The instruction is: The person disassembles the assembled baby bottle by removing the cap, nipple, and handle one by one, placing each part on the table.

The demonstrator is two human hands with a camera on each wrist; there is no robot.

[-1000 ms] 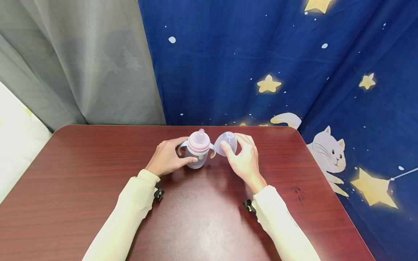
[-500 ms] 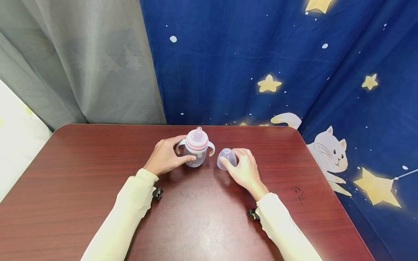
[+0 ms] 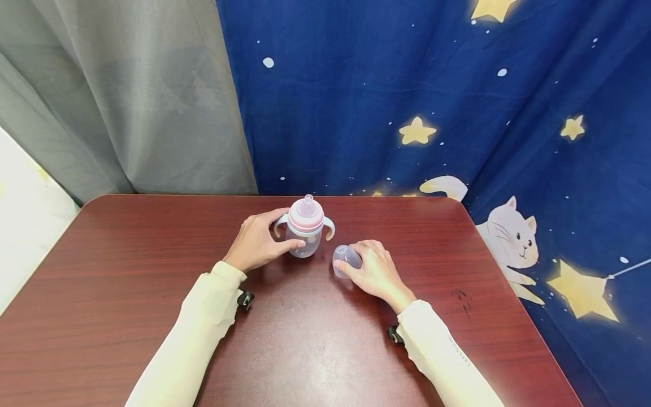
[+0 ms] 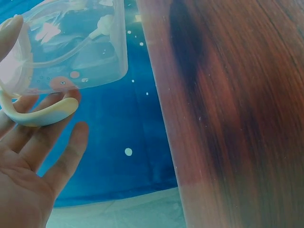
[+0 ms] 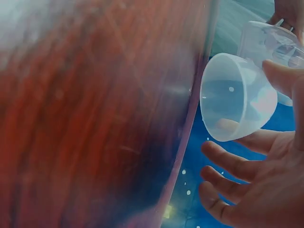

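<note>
A clear baby bottle with a pink-and-white collar, a clear teat and two side handles stands upright in my left hand. The thumb lies across its front and the fingers reach behind it; in the left wrist view, one curved handle passes over those fingers. To the right, my right hand pinches a translucent domed bottle cap between thumb and fingers. The cap has its open rim facing the table in the right wrist view, apart from the bottle. The remaining right fingers are spread.
Both hands are over a reddish-brown wooden table with rounded far corners. Behind its far edge hang a grey curtain and a blue curtain with stars and a cat. A dark scuff marks the table at the right.
My right hand has brought the cap down and nearer to me, turning its dome upward, then slightly left. The left hand and bottle have shifted only a little.
</note>
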